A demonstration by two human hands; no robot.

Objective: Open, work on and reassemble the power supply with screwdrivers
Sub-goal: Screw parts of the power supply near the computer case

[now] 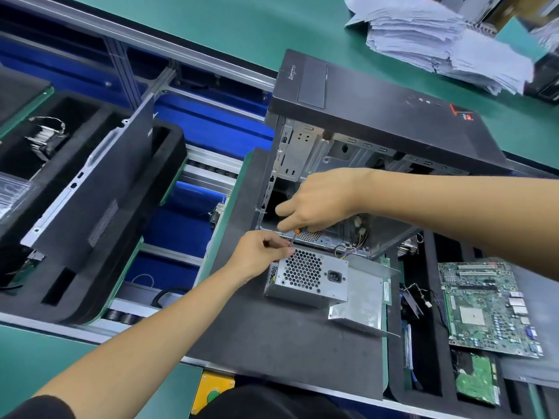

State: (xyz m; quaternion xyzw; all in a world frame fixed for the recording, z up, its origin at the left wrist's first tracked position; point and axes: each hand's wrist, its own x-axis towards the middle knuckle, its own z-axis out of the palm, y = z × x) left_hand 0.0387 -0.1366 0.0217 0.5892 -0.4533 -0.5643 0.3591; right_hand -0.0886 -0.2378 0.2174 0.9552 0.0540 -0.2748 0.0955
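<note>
The power supply (pixel 305 278) is lying on the dark foam mat (pixel 272 337) just in front of the opened computer case (pixel 332 152), fan grille facing up. A screwdriver (pixel 295 234) with an orange collar is being gripped in the curled fingers of the right hand (pixel 314 204), its shaft angled down toward the unit's upper left corner. At that corner the left hand (pixel 260 255) is being held with fingertips pressed together in a pinch; whether a screw is being pinched or the shaft steadied cannot be told.

Several risks are being run, by judgement. The tip could be slipping off the screw head, since the shaft is being held at a slant and not square to the panel; the left fingertips would be struck first. A loosened screw could be dropped through the grille or lost in the foam. The cable bundle (pixel 354 240) trailing into the case could be snagged if the unit is being shifted.

Counted: one power supply, one screwdriver, one case, two hands being used. Beyond these, one motherboard (pixel 490 306) and one smaller green board (pixel 478 376) are lying to the right, one black side panel (pixel 99 189) is leaning at the left, and one paper stack (pixel 438 37) is sitting on the green tabletop (pixel 211 28).
</note>
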